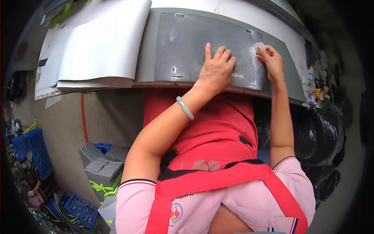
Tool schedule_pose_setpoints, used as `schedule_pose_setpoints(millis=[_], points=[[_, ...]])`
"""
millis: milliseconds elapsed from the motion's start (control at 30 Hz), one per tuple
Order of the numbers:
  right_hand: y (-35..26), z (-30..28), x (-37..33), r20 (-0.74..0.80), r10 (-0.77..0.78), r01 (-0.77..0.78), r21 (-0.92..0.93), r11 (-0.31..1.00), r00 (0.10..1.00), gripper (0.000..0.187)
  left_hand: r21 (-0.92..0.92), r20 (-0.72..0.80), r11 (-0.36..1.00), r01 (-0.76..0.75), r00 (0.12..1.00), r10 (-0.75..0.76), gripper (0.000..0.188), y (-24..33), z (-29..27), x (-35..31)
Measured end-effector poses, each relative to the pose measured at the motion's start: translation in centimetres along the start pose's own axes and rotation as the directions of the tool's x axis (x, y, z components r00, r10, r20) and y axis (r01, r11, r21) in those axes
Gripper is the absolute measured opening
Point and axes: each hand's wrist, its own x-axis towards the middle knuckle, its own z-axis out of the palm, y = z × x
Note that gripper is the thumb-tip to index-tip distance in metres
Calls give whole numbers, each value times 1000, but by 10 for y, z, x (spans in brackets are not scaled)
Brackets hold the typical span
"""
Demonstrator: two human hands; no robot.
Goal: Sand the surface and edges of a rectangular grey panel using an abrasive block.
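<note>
A dark grey rectangular template (187, 50) lies on a larger grey sheet (146, 58) on the table. Small angled slots sit near its corners, with white powdery smears around them. My left hand (218, 70) rests on the template, its index finger stretched forward and the other fingers slightly bent. Near the template's right end, my right hand (271, 62) pinches a round white disc that looks like tailor's chalk (260, 47) between thumb and fingers. The disc's edge is close to the template; whether it touches cannot be made out.
Large white sheets (101, 43) curl up on the table's left. Below on the floor are stacked grey pieces (103, 169) with yellow-green ties and blue crates (39, 152). Black plastic bags (321, 134) stand to the right, near scraps (319, 93) beside the table end.
</note>
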Motion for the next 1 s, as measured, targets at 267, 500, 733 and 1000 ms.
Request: schedule_pose_setpoints(millis=[267,500,733,1000], points=[[-4,-20,0,-122,-66,81,119,990,990,22,-53,-79,999,10,997,-15,29,9,1,5],[-22,-32,-2,298,-20,-126,463,877,954,25,-93,-153,996,-15,988,0,30,5,-2,5],[-50,-28,0,211,-202,40,590,806,956,24,-537,-158,820,-198,978,133,31,46,-57,-26],[-82,-63,32,202,-300,-106,946,308,932,36,-289,267,956,49,963,32,26,-16,-77,-25]])
